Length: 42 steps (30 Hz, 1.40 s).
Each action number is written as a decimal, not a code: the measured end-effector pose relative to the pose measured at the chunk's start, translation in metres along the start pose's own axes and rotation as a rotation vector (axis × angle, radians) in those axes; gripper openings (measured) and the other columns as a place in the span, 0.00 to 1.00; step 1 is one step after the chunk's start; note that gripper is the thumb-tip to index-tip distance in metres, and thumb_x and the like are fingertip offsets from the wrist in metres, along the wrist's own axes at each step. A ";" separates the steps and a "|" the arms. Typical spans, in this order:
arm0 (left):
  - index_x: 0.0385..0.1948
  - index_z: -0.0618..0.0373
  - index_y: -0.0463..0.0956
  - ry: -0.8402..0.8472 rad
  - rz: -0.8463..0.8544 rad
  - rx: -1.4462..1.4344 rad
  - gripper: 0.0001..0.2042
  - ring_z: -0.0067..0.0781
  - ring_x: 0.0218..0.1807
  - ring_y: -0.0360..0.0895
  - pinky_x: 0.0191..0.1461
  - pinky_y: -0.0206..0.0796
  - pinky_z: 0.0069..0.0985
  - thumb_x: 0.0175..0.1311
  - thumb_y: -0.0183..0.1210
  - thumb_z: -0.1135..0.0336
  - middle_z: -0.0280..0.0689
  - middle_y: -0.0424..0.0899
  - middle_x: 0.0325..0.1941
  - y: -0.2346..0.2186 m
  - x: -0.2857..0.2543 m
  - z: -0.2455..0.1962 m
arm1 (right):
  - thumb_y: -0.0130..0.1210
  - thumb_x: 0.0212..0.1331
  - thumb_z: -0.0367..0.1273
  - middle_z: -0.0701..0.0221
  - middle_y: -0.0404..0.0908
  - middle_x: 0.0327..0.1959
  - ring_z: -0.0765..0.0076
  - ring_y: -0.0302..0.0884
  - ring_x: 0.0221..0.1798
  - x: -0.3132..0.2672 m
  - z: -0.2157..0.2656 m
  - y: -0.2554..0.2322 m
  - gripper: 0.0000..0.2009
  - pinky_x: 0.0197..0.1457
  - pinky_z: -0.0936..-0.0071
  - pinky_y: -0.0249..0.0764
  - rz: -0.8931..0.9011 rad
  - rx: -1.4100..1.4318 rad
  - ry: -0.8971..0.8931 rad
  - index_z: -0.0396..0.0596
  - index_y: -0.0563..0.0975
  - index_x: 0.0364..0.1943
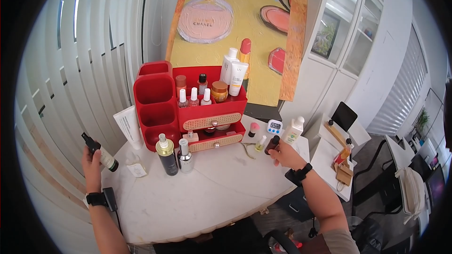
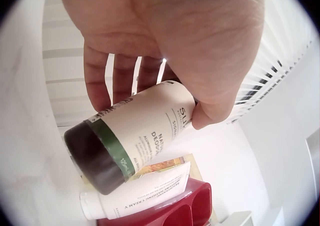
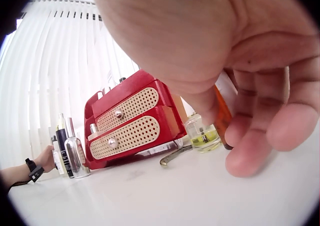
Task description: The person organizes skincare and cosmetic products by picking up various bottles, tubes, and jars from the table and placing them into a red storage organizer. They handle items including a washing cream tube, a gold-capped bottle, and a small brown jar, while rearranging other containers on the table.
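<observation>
My left hand [image 1: 92,165] grips a deodorant spray bottle [image 2: 142,128] with a cream label, a green band and a dark base. It is tilted at the left end of the table, its black spray top pointing up and left in the head view. My right hand [image 1: 289,156] pinches a small dark amber bottle [image 1: 271,145] at the table's right side; in the right wrist view the fingers partly hide this bottle [image 3: 223,113]. Beside it stand a small perfume bottle [image 1: 260,143] with yellow liquid and a white-labelled bottle [image 1: 293,131].
A red cosmetics organizer [image 1: 155,113] with two woven-front drawers stands at the back, bottles and jars on top. Ahead of it are a black spray bottle [image 1: 166,160], a silver bottle [image 1: 185,162] and a clear bottle [image 1: 136,167]. A white tube [image 1: 127,124] leans left; a timer [image 1: 274,127] stands right.
</observation>
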<state>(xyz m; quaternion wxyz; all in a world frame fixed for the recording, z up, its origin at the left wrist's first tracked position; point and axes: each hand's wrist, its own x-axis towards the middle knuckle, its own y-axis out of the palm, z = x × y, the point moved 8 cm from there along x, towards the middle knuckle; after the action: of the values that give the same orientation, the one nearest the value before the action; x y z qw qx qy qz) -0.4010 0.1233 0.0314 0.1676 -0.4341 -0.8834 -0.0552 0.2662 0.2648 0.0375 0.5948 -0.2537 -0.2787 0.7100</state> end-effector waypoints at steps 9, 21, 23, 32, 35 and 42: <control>0.64 0.61 0.71 0.001 -0.012 -0.013 0.21 0.24 0.55 0.75 0.56 0.69 0.26 0.73 0.55 0.64 0.34 0.79 0.56 0.000 -0.003 -0.004 | 0.55 0.69 0.33 0.64 0.82 0.33 0.72 0.82 0.25 0.003 -0.011 0.002 0.16 0.21 0.74 0.74 0.029 0.041 0.086 0.32 0.70 0.50; 0.63 0.55 0.72 0.044 -0.073 0.010 0.20 0.20 0.49 0.76 0.49 0.70 0.25 0.74 0.56 0.58 0.29 0.80 0.52 -0.009 -0.001 -0.001 | 0.56 0.70 0.40 0.68 0.81 0.26 0.73 0.82 0.25 -0.042 -0.006 -0.024 0.16 0.25 0.73 0.76 -0.009 0.004 0.132 0.37 0.79 0.40; 0.63 0.55 0.72 0.056 -0.085 0.006 0.20 0.20 0.50 0.76 0.49 0.70 0.24 0.74 0.56 0.58 0.29 0.80 0.52 -0.014 0.001 0.003 | 0.56 0.70 0.41 0.68 0.78 0.22 0.73 0.81 0.24 -0.056 0.003 -0.033 0.17 0.25 0.72 0.74 -0.020 -0.066 0.126 0.37 0.79 0.34; 0.65 0.62 0.68 0.294 -0.282 0.021 0.22 0.25 0.56 0.74 0.61 0.65 0.25 0.72 0.57 0.69 0.35 0.78 0.58 -0.034 -0.007 -0.036 | 0.58 0.71 0.38 0.62 0.65 0.15 0.71 0.56 0.21 -0.092 0.075 -0.040 0.19 0.26 0.68 0.63 -0.131 -0.031 -0.199 0.36 0.74 0.26; 0.68 0.62 0.66 0.370 -0.375 0.077 0.24 0.26 0.59 0.74 0.65 0.62 0.26 0.74 0.56 0.66 0.35 0.76 0.62 -0.033 -0.027 -0.071 | 0.58 0.71 0.37 0.63 0.66 0.16 0.73 0.57 0.21 -0.098 0.110 -0.032 0.18 0.26 0.68 0.63 -0.098 0.045 -0.311 0.37 0.74 0.26; 0.70 0.65 0.62 0.620 -0.043 0.139 0.39 0.32 0.55 0.77 0.56 0.73 0.32 0.64 0.64 0.47 0.41 0.78 0.61 0.021 -0.091 -0.131 | 0.58 0.70 0.34 0.60 0.63 0.16 0.56 0.58 0.20 -0.086 0.182 0.009 0.19 0.26 0.64 0.59 0.080 0.115 -0.719 0.40 0.68 0.22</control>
<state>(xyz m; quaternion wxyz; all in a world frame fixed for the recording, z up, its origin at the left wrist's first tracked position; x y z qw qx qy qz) -0.3000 0.0364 0.1224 0.4570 -0.3653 -0.8009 -0.1278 0.1481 0.1612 0.1635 0.4437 0.0353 -0.4196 0.7911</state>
